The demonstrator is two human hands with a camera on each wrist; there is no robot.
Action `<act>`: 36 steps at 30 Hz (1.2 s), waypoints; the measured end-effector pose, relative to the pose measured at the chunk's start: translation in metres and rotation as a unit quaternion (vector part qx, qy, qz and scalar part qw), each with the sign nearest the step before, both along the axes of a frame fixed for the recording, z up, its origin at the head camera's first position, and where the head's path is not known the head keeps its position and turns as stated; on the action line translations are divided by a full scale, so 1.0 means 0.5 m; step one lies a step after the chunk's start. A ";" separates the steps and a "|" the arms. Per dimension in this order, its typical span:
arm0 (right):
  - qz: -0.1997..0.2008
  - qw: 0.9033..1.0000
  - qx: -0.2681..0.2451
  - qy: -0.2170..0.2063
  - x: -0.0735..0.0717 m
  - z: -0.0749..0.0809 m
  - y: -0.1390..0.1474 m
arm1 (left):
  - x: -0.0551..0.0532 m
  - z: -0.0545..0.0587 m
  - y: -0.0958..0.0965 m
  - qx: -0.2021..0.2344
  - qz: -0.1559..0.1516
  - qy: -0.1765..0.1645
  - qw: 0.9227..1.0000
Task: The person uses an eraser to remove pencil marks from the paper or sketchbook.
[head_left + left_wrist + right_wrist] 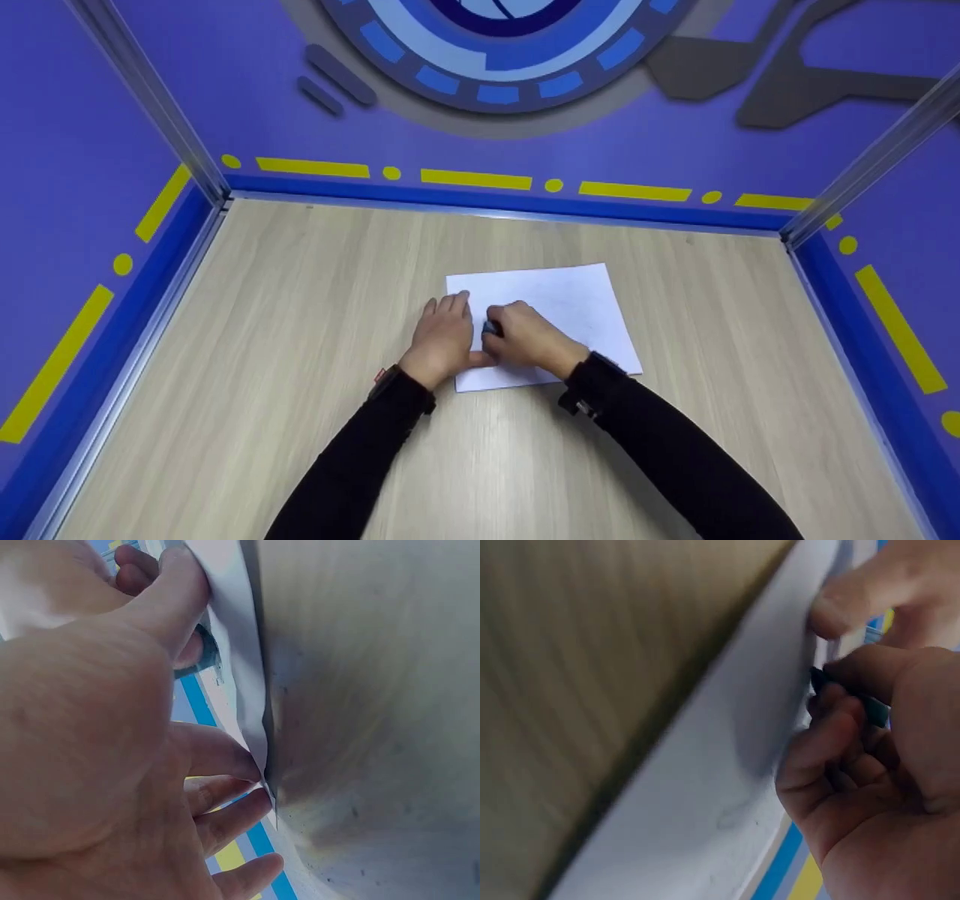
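A white sheet of paper (559, 292) lies on the wooden table, with faint grey smudges on it. My left hand (444, 334) rests flat over the sheet's left edge, fingers pointing forward and thumb stretched to the right. Beside that thumb, my right hand (529, 339) pinches a small dark teal eraser (491, 328) low over the paper. Fingers cover most of the eraser (876, 711) in the right wrist view, where a dark end sticks out toward the sheet. Small dark crumbs dot the paper near it in both wrist views.
The pale wooden table (315, 300) runs to a metal rail (495, 215) along the back. Purple panels (525, 154) with yellow dashes enclose it at the back and both sides. Black sleeves and wrist straps cover both forearms.
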State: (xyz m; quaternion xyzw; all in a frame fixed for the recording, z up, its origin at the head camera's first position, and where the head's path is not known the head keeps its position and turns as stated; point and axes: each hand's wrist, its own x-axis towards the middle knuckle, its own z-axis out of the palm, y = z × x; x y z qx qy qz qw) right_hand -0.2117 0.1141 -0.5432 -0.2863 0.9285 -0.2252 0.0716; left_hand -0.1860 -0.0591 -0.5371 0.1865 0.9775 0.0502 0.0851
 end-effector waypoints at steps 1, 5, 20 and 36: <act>-0.003 1.000 0.003 0.005 -0.003 -0.001 0.000 | -0.001 0.001 0.002 -0.001 -0.001 -0.001 1.000; -0.029 0.999 0.009 0.018 -0.022 0.002 0.004 | -0.002 0.006 0.008 -0.012 0.001 0.004 1.000; -0.090 0.995 0.001 0.032 -0.077 -0.005 0.023 | 0.002 -0.004 0.015 -0.021 0.003 0.008 1.000; 0.016 0.999 -0.028 0.004 -0.004 -0.008 0.022 | 0.000 -0.002 0.002 -0.010 -0.001 0.009 1.000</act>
